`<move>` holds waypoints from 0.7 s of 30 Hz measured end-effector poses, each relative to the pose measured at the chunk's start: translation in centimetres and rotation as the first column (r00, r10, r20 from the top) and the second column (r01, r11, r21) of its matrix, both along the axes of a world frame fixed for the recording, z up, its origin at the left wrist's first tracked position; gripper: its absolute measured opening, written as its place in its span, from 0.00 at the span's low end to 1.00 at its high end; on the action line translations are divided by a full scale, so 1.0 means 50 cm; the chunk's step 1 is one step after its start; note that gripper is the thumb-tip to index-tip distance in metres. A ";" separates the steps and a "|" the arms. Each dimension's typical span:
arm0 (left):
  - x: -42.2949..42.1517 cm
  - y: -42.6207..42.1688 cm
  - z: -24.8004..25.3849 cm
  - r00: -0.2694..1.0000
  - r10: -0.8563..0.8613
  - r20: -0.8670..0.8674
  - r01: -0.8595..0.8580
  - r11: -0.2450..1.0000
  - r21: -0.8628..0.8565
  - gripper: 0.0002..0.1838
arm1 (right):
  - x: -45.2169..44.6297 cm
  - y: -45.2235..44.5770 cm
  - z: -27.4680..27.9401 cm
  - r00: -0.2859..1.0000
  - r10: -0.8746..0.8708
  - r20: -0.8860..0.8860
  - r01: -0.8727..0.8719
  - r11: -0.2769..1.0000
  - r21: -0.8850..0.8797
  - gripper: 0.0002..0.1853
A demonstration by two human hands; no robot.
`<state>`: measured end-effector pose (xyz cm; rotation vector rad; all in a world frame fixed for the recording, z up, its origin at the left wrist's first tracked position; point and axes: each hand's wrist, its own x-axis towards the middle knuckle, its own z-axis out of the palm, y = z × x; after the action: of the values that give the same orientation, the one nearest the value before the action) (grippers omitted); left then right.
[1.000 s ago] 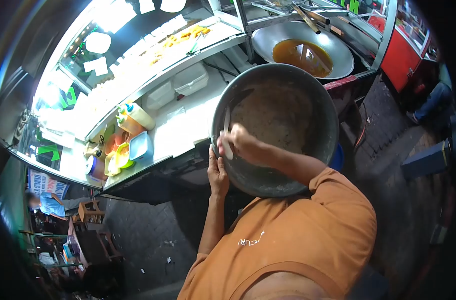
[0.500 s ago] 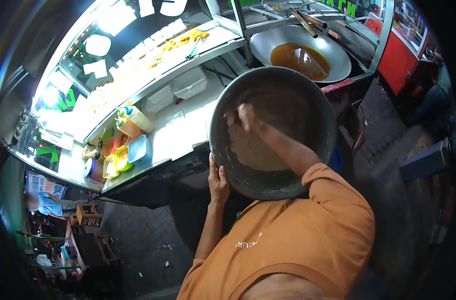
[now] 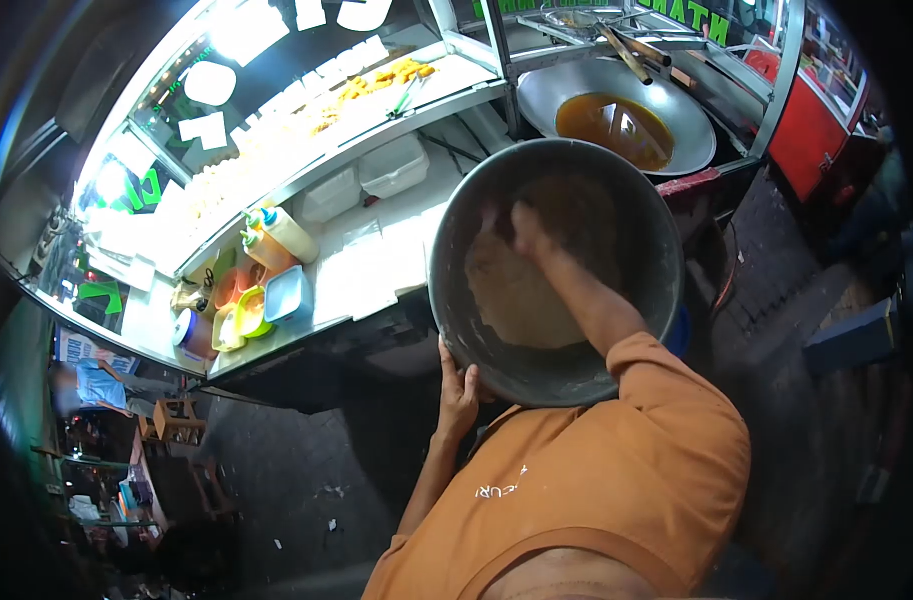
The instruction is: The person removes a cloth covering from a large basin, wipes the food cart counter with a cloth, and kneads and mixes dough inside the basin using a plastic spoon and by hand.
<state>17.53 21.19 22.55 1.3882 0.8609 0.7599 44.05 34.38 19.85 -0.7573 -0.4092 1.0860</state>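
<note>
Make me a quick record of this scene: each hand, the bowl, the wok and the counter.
Left hand: against the outside of the bowl
Right hand: inside the bowl, blurred; grip unclear
Bowl: holds a brownish mixture
Wok: brown liquid inside
Counter: bottles, blue container, white boxes

Basin [image 3: 549,380], one: large, round and deep, dark grey inside and out, plain rimmed, its inner wall marked with pale smears and specks along the lower curve; set near the centre of the head view, mouth turned toward the camera. Mixture [image 3: 522,300], one quantity: brownish-grey, spread over the basin's floor in an uneven patch well below the rim, lighter toward the near side and shadowed beyond.
</note>
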 end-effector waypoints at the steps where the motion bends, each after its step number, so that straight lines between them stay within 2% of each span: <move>1: 0.009 0.006 -0.011 0.999 0.030 0.041 -0.033 0.997 0.065 0.33 | 0.005 0.009 -0.040 0.993 0.122 -0.002 -0.121 0.989 0.086 0.17; 2: 0.011 0.009 -0.027 0.995 0.057 0.081 -0.066 0.991 0.120 0.33 | 0.006 0.010 -0.092 0.971 0.240 0.002 -0.237 0.957 0.164 0.17; 3: 0.007 0.050 -0.039 0.995 0.096 0.029 -0.100 0.957 0.271 0.32 | 0.000 -0.002 -0.105 0.947 0.320 0.019 -0.318 0.930 0.183 0.17; 4: -0.004 0.092 -0.046 0.991 0.127 -0.048 -0.115 0.974 0.198 0.29 | -0.006 -0.015 -0.119 0.917 0.398 0.040 -0.397 0.896 0.199 0.17; 5: 0.016 0.122 -0.007 0.982 0.187 -0.011 -0.176 0.945 0.276 0.28 | -0.025 -0.033 -0.104 0.895 0.441 0.061 -0.445 0.881 0.161 0.17; 6: 0.031 0.172 -0.006 0.986 0.167 0.001 -0.158 0.931 0.331 0.26 | -0.043 -0.050 -0.070 0.872 0.482 0.088 -0.490 0.863 0.126 0.17; 7: 0.056 0.186 0.056 0.974 0.173 -0.146 -0.108 0.923 0.368 0.24 | -0.066 -0.083 0.008 0.842 0.528 0.111 -0.529 0.848 -0.023 0.16; 8: 0.077 0.219 0.054 0.974 0.171 -0.148 -0.096 0.907 0.411 0.23 | -0.094 -0.113 0.069 0.811 0.572 0.124 -0.550 0.817 -0.172 0.16; 12: 0.117 0.254 0.062 0.975 0.134 -0.180 -0.020 0.851 0.524 0.24 | -0.141 -0.132 0.062 0.828 0.549 0.109 -0.527 0.831 -0.179 0.15; 14: 0.102 0.237 0.051 0.976 0.108 -0.188 0.010 0.842 0.539 0.24 | -0.069 -0.044 0.017 0.914 0.406 0.030 -0.397 0.906 -0.148 0.15; 17: 0.085 0.176 0.073 0.998 0.028 -0.064 -0.010 0.964 0.265 0.24 | 0.023 0.019 -0.031 0.943 0.253 -0.217 -0.270 0.961 -0.052 0.15; 19: 0.075 0.146 0.029 0.994 0.090 0.056 -0.102 0.960 0.262 0.24 | 0.006 0.009 -0.019 0.925 0.270 -0.268 -0.293 0.955 -0.047 0.14; 20: 0.078 0.140 0.013 0.986 0.117 0.116 -0.143 0.955 0.258 0.25 | -0.018 0.003 -0.009 0.923 0.310 -0.230 -0.333 0.940 -0.069 0.14; 21: 0.077 0.123 0.039 0.986 0.131 0.101 -0.151 0.964 0.218 0.25 | -0.051 -0.013 0.004 0.918 0.354 -0.179 -0.377 0.920 -0.110 0.14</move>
<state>21.39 27.32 24.49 1.4921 0.8318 1.0462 41.51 33.72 20.05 -0.7304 -0.3501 1.5315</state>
